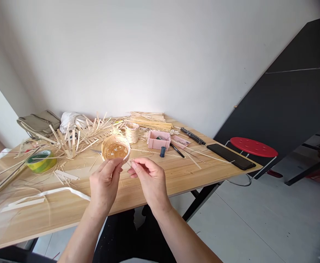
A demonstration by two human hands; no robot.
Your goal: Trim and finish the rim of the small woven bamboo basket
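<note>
A small woven bamboo basket (115, 149) is tipped with its open mouth toward me, a pale band along its rim. The fingers of my left hand (105, 180) are closed on the near edge of that rim. Just to the right, my right hand (150, 179) pinches a thin thread-like strand (128, 163) close to the rim; its exact kind is too small to tell. A white ribbon (66, 189) runs over the table to behind my left wrist. Beyond the hands stands a dark blue thread spool (162, 151).
Loose bamboo strips (73, 140) and a smaller woven cup (132, 133) lie behind the basket. A tape roll (41, 161) sits left. To the right are a pink crate (158, 140), a black pen (177, 150) and a phone (229, 156). A red stool (253, 146) stands beyond the table (176, 179).
</note>
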